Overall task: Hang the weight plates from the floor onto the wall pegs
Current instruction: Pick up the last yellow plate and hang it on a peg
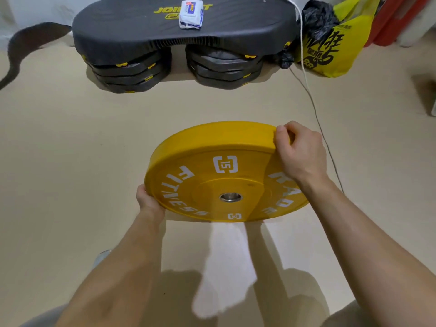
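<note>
A big round yellow weight plate (207, 161) is low over the tan floor (70, 149), right in front of the person. Its far side is tipped up. It has white words and a white 15 mark on it. The right grip (299, 152) is curled over the far right rim, with the thumb pressed on the edge. The left grip (148, 201) holds the near left rim. A shiny metal hole (230, 197) sits in the middle of the plate.

Well behind the plate, a black step board (165, 24) is cut off at the top. A small white packet (191, 14) covers part of its yellow words. The plate's near edge hides the toes of a white sock (226, 267), so I cannot tell if the plate touches the floor. The left fingers are hidden under the plate.
</note>
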`<move>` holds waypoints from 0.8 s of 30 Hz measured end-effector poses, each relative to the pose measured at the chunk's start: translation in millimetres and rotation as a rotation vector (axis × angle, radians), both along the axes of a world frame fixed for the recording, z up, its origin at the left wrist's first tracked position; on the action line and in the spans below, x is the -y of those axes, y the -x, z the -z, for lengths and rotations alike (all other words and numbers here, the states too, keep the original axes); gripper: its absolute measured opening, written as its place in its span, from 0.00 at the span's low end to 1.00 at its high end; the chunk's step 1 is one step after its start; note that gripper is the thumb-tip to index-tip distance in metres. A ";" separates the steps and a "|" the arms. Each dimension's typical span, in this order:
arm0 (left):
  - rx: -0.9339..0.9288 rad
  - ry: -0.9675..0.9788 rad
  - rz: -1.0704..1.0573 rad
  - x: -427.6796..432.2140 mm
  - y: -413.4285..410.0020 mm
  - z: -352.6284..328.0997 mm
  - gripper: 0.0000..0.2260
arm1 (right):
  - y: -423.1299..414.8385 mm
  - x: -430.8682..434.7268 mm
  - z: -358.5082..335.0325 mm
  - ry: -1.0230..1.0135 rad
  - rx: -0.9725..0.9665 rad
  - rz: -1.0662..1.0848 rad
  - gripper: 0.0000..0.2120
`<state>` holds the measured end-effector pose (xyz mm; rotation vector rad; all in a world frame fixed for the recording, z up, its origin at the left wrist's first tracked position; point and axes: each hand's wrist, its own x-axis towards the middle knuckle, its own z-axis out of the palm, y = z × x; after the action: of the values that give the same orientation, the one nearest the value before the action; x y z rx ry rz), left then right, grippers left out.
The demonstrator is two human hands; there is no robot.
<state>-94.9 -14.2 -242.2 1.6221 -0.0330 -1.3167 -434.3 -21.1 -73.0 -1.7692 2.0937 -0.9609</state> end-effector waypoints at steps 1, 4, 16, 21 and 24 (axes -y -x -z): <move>-0.017 -0.007 -0.011 -3.3 -2.2 5.7 0.15 | 0.0 -5.6 0.6 -0.003 0.011 -0.002 0.16; -0.038 -0.004 -0.019 -10.8 -13.6 9.4 0.09 | -2.4 -28.4 1.3 -0.010 0.069 -0.004 0.14; 0.178 -0.016 0.142 92.1 -148.1 -348.8 0.14 | -143.6 0.5 -236.2 -0.047 0.290 0.251 0.21; 0.189 -0.017 0.044 138.9 -273.9 -548.7 0.16 | -260.7 77.1 -418.5 -0.071 0.360 0.165 0.18; 0.185 0.000 -0.014 172.3 -337.3 -634.7 0.16 | -319.2 120.1 -496.1 -0.063 0.364 0.109 0.17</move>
<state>242.4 -186.5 392.5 1.7370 -0.1337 -1.1521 -115.1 -141.2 423.1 -1.3412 1.9751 -1.1341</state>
